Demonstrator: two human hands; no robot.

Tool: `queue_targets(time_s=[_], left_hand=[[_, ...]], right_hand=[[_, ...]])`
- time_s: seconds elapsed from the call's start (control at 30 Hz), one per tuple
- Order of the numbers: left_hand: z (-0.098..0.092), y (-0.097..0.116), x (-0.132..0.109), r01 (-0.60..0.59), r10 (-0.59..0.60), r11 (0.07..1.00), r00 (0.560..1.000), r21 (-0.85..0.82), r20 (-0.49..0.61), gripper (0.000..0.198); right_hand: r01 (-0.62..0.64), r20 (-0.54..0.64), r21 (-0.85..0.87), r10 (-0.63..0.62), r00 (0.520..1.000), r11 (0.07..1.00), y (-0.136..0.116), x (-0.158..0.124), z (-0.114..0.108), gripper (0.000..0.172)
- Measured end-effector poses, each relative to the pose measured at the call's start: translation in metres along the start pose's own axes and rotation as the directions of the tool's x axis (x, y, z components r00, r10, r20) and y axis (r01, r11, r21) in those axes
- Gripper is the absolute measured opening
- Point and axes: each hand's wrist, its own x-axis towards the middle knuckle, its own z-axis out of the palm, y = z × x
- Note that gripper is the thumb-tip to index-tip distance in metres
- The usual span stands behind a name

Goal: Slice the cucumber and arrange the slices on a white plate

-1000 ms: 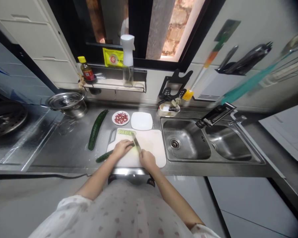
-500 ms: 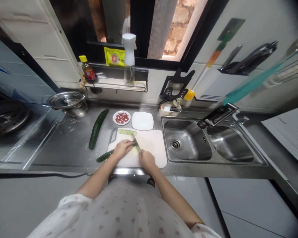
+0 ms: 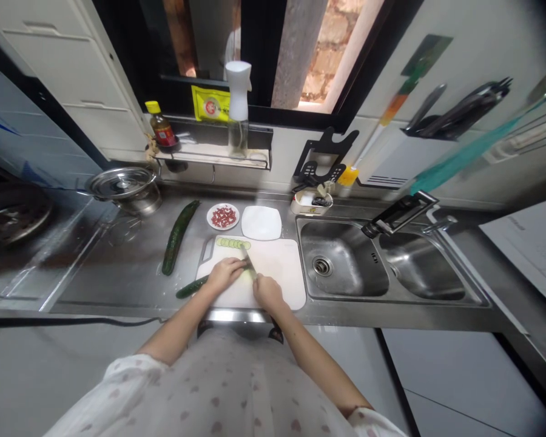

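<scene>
My left hand [image 3: 226,274] is closed over a cucumber [image 3: 192,287], whose uncut end sticks out to the left past the white cutting board [image 3: 286,273]. In my right hand [image 3: 268,293] is the handle of a kitchen knife [image 3: 249,261]; its blade points up and away, right beside my left fingertips. The cut end of the cucumber is mostly hidden by the hand and blade. A row of overlapping cucumber slices [image 3: 230,242] lies along the board's far left edge. Another whole cucumber [image 3: 178,237] rests on the steel counter to the left.
Behind the board are a plate of chopped red pieces [image 3: 223,216] and a white square plate [image 3: 261,222]. A double sink [image 3: 346,258] with a black faucet [image 3: 398,213] is to the right. A lidded steel pot [image 3: 125,188] stands at the back left.
My right hand and the knife have shifted very slightly to the left. The left hand keeps its hold on the cucumber, and the row of slices looks the same.
</scene>
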Motion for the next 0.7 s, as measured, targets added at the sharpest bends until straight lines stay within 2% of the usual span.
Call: queue_targets(time_s=[0.3,0.5,0.7], left_hand=[[0.003,-0.001,-0.002,-0.034,0.033,0.999,0.998,-0.025,-0.047,0.029],[0.006,-0.003,-0.002,-0.085,0.082,0.996,0.989,-0.02,-0.122,0.027],[0.007,-0.004,-0.002,-0.091,0.088,0.996,0.988,-0.02,-0.131,0.026]], right_hand=[[0.041,-0.038,0.033,-0.04,0.998,0.999,-0.003,0.016,-0.001,0.035],[0.03,-0.018,0.013,-0.03,0.999,0.999,0.002,0.006,0.0,0.035],[0.005,-0.006,-0.023,-0.005,1.0,1.0,-0.001,-0.002,0.002,0.034]])
